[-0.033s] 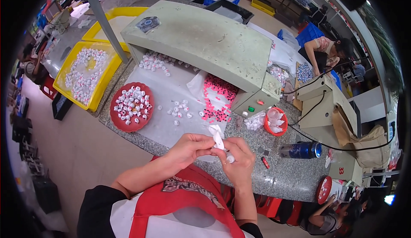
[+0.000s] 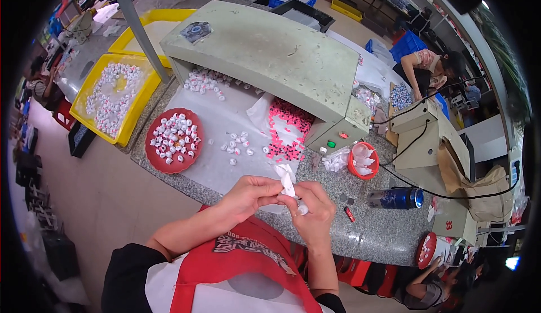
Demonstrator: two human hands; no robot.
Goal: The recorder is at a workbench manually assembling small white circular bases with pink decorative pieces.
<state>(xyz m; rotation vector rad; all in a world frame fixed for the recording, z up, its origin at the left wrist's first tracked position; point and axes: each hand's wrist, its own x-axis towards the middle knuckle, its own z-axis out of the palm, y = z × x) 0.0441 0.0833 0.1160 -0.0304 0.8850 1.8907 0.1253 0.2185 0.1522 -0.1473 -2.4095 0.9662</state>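
My left hand [image 2: 255,194] and my right hand [image 2: 313,205] meet above the near edge of the counter. Fingers and thumbs of both pinch a soft white twisted wrap [image 2: 286,181], which sticks up between them; whether it is cloth, paper or film I cannot tell. A small rounded white piece [image 2: 303,208] shows at the right hand's fingers. Just beyond, small pink and black pieces [image 2: 284,138] cover part of a white sheet [image 2: 211,124], with loose white beadlike pieces [image 2: 238,142] to their left. Many more fill a red scalloped plate [image 2: 179,169].
A pale green metal hood [image 2: 265,48] spans the sheet. At left stands a yellow tray [image 2: 81,93] of white pieces. To the right are a red cup [image 2: 374,172] with white cone-shaped bags, a blue bottle [image 2: 394,197] and a small red tube [image 2: 349,214]. Other people work nearby.
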